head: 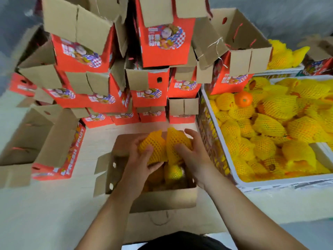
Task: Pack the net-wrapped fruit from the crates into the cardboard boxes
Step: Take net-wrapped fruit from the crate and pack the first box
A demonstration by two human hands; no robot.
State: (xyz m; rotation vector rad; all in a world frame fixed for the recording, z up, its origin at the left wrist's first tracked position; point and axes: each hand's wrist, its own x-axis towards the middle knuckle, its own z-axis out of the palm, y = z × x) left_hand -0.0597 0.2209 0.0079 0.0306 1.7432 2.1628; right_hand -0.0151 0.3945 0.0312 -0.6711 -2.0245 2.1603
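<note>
An open cardboard box (162,197) stands on the table right in front of me, with several yellow-netted fruits inside. My left hand (142,161) grips one net-wrapped fruit (154,147) over the box. My right hand (192,152) grips a second net-wrapped fruit (175,141) beside it. Both fruits sit just above the box opening. One netted fruit (173,171) lies in the box below them. To the right, a white crate (223,141) is heaped with net-wrapped fruit (270,127).
A tall stack of red-printed cardboard boxes (158,47) fills the back of the table. Another open box (59,147) lies at the left. One bare orange (243,99) sits on the crate's heap. A second crate (281,71) of netted fruit stands behind.
</note>
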